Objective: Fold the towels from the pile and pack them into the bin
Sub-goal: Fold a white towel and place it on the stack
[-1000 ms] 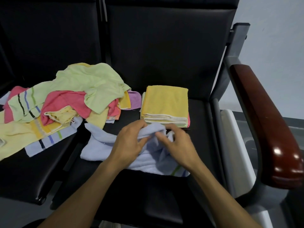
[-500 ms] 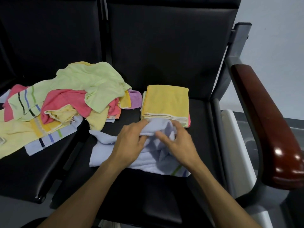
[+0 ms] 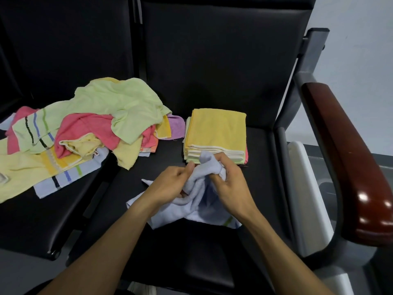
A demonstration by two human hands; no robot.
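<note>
While bunched higher than a second ago, pale blue towel (image 3: 197, 194) now gathered into a peak just in front of the folded stack (image 3: 215, 135), so still sorting out edges, not yet folding. Left hand (image 3: 170, 185) and right hand (image 3: 230, 184) both pinching soft, limp terry with curled fingers (image 3: 221, 161). Left of the stack: loose pile (image 3: 85, 133), crumpled and striped. No bin identifiable.

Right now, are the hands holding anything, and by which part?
Both hands grip the light blue towel by its bunched-up middle: the left hand on the left of the bunch, the right hand on the right. Its edges lie on the seat.
</note>
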